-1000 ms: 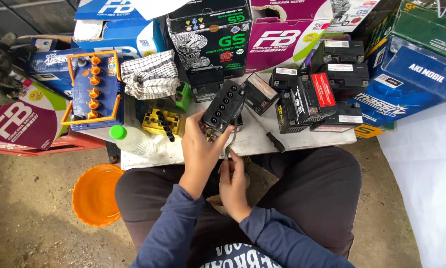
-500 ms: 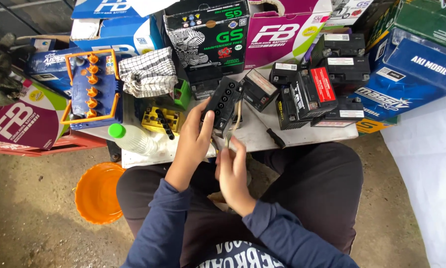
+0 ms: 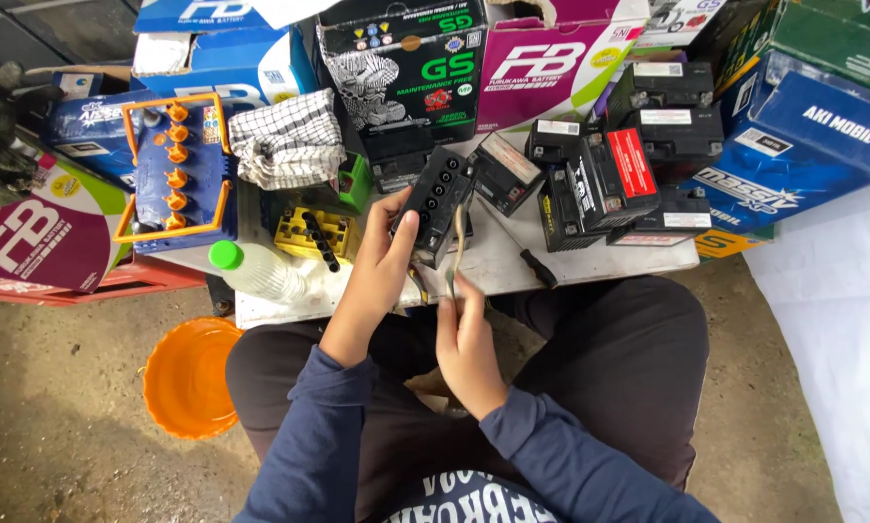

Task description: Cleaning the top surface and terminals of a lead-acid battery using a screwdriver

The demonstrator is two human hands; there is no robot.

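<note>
1. The left hand (image 3: 382, 266) is wrapped around the near end of a small black plastic battery with a row of round filler holes on top (image 3: 437, 201), thumb on one side and fingers curled on the other; the battery is tipped up on its lower edge at the front of the pale bench (image 3: 498, 261). If that grip loosens, the battery could topple toward the person's lap
2. The right hand (image 3: 466, 334) is closed in a pinch on a thin, bent metal tool (image 3: 453, 254) that rises beside the battery; what its tip touches I cannot tell. A slip could drive it into the left hand's thumb or across the battery's terminals
3. The filler holes look uncovered, so tilting further could spill liquid onto the fingers or the dark trousers (image 3: 590, 358)
4. Just right of the hands lies a black-handled screwdriver (image 3: 532, 266) near the bench edge; a nudge from the right forearm could knock it off
5. To the left, a clear plastic bottle with a green cap (image 3: 256, 269) lies on its side near the edge, above an orange plastic basin (image 3: 188, 378) on the ground; it could roll off
6. Behind, a crowded cluster of black batteries, one with a red label (image 3: 609, 184), leaves little room for setting the held battery down flat
</note>
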